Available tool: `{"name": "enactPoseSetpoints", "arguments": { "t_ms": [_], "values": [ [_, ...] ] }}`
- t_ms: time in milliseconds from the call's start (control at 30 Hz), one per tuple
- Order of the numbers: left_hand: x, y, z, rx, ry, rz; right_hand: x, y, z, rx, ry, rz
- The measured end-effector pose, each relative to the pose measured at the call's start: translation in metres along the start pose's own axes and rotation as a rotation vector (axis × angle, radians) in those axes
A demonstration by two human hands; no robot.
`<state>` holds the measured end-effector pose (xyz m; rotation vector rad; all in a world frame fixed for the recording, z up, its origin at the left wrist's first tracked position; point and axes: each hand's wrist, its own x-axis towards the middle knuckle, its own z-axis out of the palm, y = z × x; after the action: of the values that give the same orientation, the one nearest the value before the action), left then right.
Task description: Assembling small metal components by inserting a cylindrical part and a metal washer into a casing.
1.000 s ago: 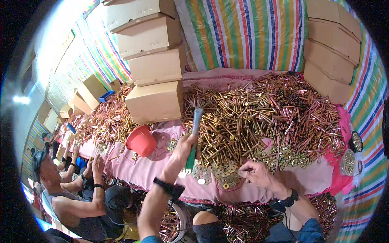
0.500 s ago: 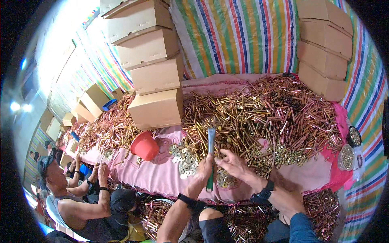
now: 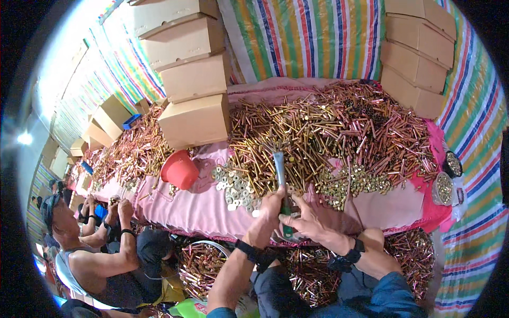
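My left hand (image 3: 268, 212) is wrapped round a long tool (image 3: 280, 172) with a green handle and a flat, grey-blue upper part; its exact kind is unclear. It stands nearly upright, its upper end in front of the bolt pile. My right hand (image 3: 308, 221) is at the green handle, its thumb lying across it and its forefinger up alongside; the other fingers are partly hidden. Flat washers (image 3: 236, 190) lie left of my hands, small brass-coloured nuts (image 3: 352, 186) to the right. Behind them spreads a big heap of long bolts (image 3: 318, 127).
A red bucket (image 3: 180, 169) lies tilted on the pink cloth (image 3: 175, 209). Cardboard boxes (image 3: 195, 122) are stacked at the back left, more boxes (image 3: 419, 69) at the back right. A seated co-worker (image 3: 101, 265) is at the left. Loose bolts (image 3: 204, 265) fill containers below the table edge.
My right hand has closed in on the green handle, its thumb now across it. The tool has dropped slightly within the picture, and the whole view has shifted a little.
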<state>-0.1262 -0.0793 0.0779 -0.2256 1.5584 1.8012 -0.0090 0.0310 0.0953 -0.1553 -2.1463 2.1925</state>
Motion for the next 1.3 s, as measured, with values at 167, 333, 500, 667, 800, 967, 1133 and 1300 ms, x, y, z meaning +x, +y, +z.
{"name": "enactPoseSetpoints", "arguments": {
  "t_ms": [167,333,500,667,800,967,1133,1300],
  "values": [
    [0.008,0.017,0.035,0.199,0.070,0.134,0.000,0.029,-0.024,-0.131,0.030,0.143],
    [0.044,0.026,0.038,0.281,0.032,0.264,0.014,0.018,-0.031,-0.034,0.136,0.167],
    [0.048,0.030,0.044,0.411,-0.048,0.198,0.038,0.039,-0.047,-0.645,0.204,0.169],
    [0.069,0.004,0.036,0.282,-0.238,0.186,0.031,0.075,-0.060,-0.890,0.386,-0.228],
    [0.028,0.030,0.027,0.474,-0.191,0.279,0.034,0.034,-0.063,-0.352,0.263,0.033],
    [0.004,0.020,-0.048,0.691,-0.210,0.288,0.036,-0.037,-0.111,-0.524,0.249,-0.034],
    [-0.078,0.009,-0.095,0.575,-0.100,0.100,0.121,-0.063,-0.171,-0.782,0.449,-0.097],
    [-0.109,-0.067,-0.098,0.639,-0.121,0.076,0.224,-0.030,-0.229,-0.717,0.382,0.210]
  ]
}}
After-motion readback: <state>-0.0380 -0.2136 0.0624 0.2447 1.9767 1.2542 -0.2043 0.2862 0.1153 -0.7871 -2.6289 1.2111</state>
